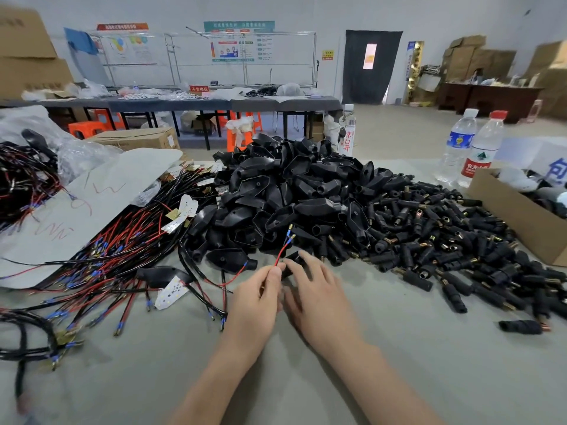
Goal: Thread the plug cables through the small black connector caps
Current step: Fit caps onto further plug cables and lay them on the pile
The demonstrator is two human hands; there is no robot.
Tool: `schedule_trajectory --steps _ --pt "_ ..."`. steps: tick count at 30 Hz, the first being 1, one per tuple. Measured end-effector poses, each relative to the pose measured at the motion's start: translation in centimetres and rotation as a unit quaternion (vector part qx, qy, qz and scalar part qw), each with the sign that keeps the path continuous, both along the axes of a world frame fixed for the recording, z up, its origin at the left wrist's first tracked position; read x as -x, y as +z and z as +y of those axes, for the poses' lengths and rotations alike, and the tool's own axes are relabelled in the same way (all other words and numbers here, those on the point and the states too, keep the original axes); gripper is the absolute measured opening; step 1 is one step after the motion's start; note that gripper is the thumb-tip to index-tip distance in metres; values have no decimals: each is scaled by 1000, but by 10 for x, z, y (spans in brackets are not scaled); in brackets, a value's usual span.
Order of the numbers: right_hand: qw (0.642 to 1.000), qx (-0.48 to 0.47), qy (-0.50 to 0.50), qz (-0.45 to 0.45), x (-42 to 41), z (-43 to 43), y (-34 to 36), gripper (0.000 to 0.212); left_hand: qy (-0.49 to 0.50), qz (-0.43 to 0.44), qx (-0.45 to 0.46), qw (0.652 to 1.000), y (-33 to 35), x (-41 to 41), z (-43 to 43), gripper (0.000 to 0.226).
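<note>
Red plug cable point(280, 254) with blue-sleeved terminals is rising at centre of the desk point(399, 363), the left hand point(257, 297) pinching it between thumb and fingertips; the right hand point(316, 294) is closing its fingers around a small black connector cap point(291, 262) touching that cable. Behind the hands, a big heap of black housings point(294, 194) is sitting beside a spread of small black plugs point(445, 237) to the right, with loose red-and-black cables point(101, 265) lying to the left and a cardboard box point(518, 216) and two water bottles point(469, 148) standing far right.
</note>
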State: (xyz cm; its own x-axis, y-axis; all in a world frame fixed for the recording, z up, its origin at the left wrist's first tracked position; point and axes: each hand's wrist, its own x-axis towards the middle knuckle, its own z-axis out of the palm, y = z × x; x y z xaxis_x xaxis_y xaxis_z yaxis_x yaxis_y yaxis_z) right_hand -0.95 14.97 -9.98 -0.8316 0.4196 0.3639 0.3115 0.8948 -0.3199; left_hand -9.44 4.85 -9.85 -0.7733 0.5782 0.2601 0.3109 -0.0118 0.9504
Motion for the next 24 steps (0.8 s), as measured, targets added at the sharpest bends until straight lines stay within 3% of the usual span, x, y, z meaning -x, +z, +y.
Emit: schedule_trajectory --steps 4,7,15,24 --pt "999 9 -25 -33 24 6 -5 47 -2 20 -1 1000 3 -5 -4 34" --pt "999 15 -28 19 25 6 -7 31 9 37 -13 999 5 -2 -8 28" --pt "980 167 32 106 -9 9 0 16 30 58 -27 998 7 -3 -12 21" --pt "974 210 80 39 -84 25 6 31 46 225 70 971 8 -14 -11 23"
